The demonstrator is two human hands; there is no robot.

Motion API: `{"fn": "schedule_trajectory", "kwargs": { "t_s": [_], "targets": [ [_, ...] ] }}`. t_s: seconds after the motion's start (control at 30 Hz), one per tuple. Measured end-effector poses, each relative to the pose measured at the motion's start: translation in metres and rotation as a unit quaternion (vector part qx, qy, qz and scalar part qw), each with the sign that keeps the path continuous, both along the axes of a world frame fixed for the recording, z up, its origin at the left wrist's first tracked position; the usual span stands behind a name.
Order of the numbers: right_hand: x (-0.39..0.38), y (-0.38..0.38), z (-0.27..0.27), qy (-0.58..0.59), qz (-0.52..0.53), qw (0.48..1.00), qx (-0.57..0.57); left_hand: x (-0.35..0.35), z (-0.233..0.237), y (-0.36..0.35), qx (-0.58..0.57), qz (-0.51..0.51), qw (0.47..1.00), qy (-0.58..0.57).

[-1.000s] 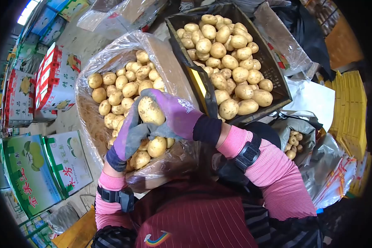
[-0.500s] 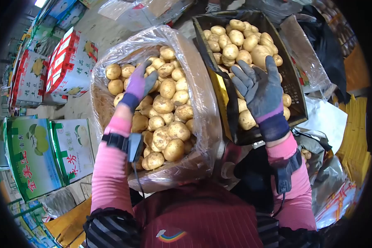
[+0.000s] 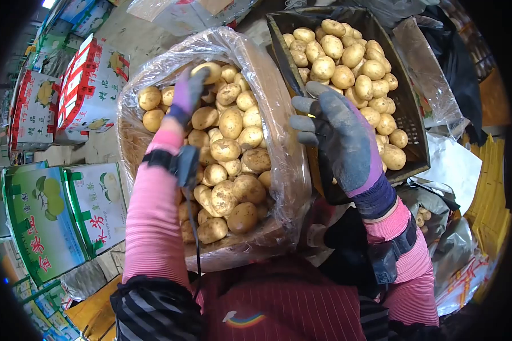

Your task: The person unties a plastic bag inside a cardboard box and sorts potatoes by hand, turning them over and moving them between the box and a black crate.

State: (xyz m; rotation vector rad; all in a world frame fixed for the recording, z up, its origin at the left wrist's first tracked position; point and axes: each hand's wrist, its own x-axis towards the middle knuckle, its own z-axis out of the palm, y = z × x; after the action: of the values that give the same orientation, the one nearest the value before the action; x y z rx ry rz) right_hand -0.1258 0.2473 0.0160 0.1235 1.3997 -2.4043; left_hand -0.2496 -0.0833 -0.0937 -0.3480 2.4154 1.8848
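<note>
My left hand (image 3: 187, 91), in a purple and grey glove, grips a potato (image 3: 208, 72) over the far part of the plastic-lined cardboard box (image 3: 287, 153). Many loose potatoes (image 3: 226, 149) fill that box, some with soil on their skins. My right hand (image 3: 344, 136), gloved alike, hangs over the near left side of the dark plastic crate (image 3: 418, 133). Its fingers are apart and point toward the box, with nothing held. Potatoes (image 3: 342, 77) are heaped inside the crate, a few hidden behind my right hand.
Red and white cartons (image 3: 91, 85) and green and white fruit cartons (image 3: 45, 219) stand to the left. A flattened cardboard piece (image 3: 421, 74) in plastic lies right of the crate, near a white sheet (image 3: 452, 167) and plastic bags (image 3: 452, 250).
My left hand has moved away from my body and now has a potato in it. My right hand has shifted left and nearer, toward the gap between crate and box.
</note>
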Motion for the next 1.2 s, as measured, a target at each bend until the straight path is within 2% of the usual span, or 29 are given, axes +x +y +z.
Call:
{"fn": "schedule_trajectory", "kwargs": {
  "t_s": [0.03,0.07,0.1,0.13,0.17,0.2,0.23,0.27,0.33,0.4,0.43,0.47,0.5,0.53,0.57,0.6,0.67,0.73,0.77,0.8,0.83,0.9,0.97,1.0,1.07,1.1,1.13,1.2],
  "targets": [
    [0.002,-0.002,0.006,-0.012,0.026,0.999,0.031,0.025,0.022,-0.002,0.083,0.005,0.996,-0.02],
    [0.005,-0.005,0.009,-0.024,0.053,0.996,0.062,0.041,0.02,-0.02,0.145,-0.051,0.988,-0.033],
    [0.007,-0.006,0.006,-0.023,0.058,0.996,0.059,0.068,0.039,0.0,0.28,0.004,0.96,-0.028],
    [0.01,-0.006,0.0,-0.066,0.09,0.993,-0.026,0.092,0.051,0.006,0.27,0.008,0.961,-0.053],
    [0.012,-0.008,-0.002,-0.109,0.123,0.98,-0.11,0.111,0.06,0.009,0.22,-0.034,0.972,-0.073],
    [0.017,-0.013,0.005,-0.107,0.13,0.979,-0.111,0.133,0.083,0.027,0.186,-0.076,0.975,-0.094],
    [0.027,-0.017,0.019,-0.011,0.178,0.983,0.042,0.148,0.095,0.047,0.198,-0.086,0.973,-0.08],
    [0.032,-0.022,0.028,0.087,0.219,0.953,0.193,0.163,0.113,0.063,0.159,-0.11,0.978,-0.083],
    [0.036,-0.029,0.034,0.092,0.246,0.941,0.214,0.185,0.119,0.086,0.178,-0.13,0.975,-0.027],
    [0.041,-0.029,0.037,0.085,0.21,0.955,0.191,0.168,0.13,0.075,0.156,-0.164,0.974,-0.025],
    [0.041,-0.017,0.002,0.298,0.106,0.887,0.336,0.154,0.133,0.067,0.134,-0.198,0.971,-0.027],
    [0.034,-0.013,0.023,-0.023,0.098,0.993,0.06,0.139,0.113,0.055,0.077,-0.137,0.987,-0.028],
    [0.025,-0.01,0.016,0.014,0.039,0.995,0.092,0.119,0.099,0.046,0.084,-0.07,0.994,-0.011],
    [0.016,0.002,0.007,-0.042,-0.028,0.996,-0.08,0.096,0.074,0.03,-0.043,-0.043,0.998,0.001],
    [0.004,0.018,-0.007,-0.033,-0.069,0.981,-0.179,0.073,0.046,0.011,-0.098,-0.037,0.994,0.012],
    [-0.001,0.028,-0.005,-0.033,-0.091,0.972,-0.213,0.051,0.028,0.006,-0.095,-0.038,0.995,0.011],
    [-0.011,0.041,-0.008,-0.091,-0.13,0.963,-0.219,0.021,0.005,0.002,-0.288,-0.128,0.945,0.088],
    [-0.011,0.026,-0.001,-0.083,-0.12,0.972,-0.186,0.007,0.016,0.027,-0.392,-0.209,0.895,0.034],
    [-0.009,0.02,0.001,-0.071,-0.109,0.979,-0.158,-0.008,-0.005,0.028,-0.438,-0.262,0.859,-0.03],
    [-0.007,0.017,0.0,-0.063,-0.069,0.984,-0.154,-0.01,-0.024,0.033,-0.525,-0.238,0.817,0.026],
    [-0.004,0.011,0.003,-0.056,-0.064,0.99,-0.112,-0.017,-0.036,0.029,-0.507,-0.237,0.829,-0.016],
    [0.0,0.006,0.006,-0.051,-0.061,0.994,-0.072,-0.016,-0.023,0.03,-0.489,-0.238,0.837,-0.058],
    [0.001,0.008,0.003,-0.005,-0.019,1.0,-0.024,-0.016,-0.012,0.023,-0.534,-0.279,0.796,-0.062],
    [0.002,0.009,0.005,-0.005,-0.019,0.999,-0.025,-0.011,0.003,0.025,-0.535,-0.28,0.795,-0.063],
    [0.006,0.01,0.011,-0.001,-0.016,1.0,-0.002,-0.006,0.035,0.029,-0.604,-0.299,0.728,-0.124],
    [0.008,0.011,0.013,-0.002,-0.017,1.0,-0.005,-0.009,0.045,0.027,-0.607,-0.299,0.707,-0.203],
    [0.011,0.01,0.016,0.004,-0.022,1.0,0.01,-0.008,0.048,0.021,-0.609,-0.3,0.705,-0.206],
    [0.017,0.006,0.024,0.008,-0.023,0.999,0.023,-0.001,0.058,0.01,-0.73,-0.278,0.592,-0.2]
  ]
}}
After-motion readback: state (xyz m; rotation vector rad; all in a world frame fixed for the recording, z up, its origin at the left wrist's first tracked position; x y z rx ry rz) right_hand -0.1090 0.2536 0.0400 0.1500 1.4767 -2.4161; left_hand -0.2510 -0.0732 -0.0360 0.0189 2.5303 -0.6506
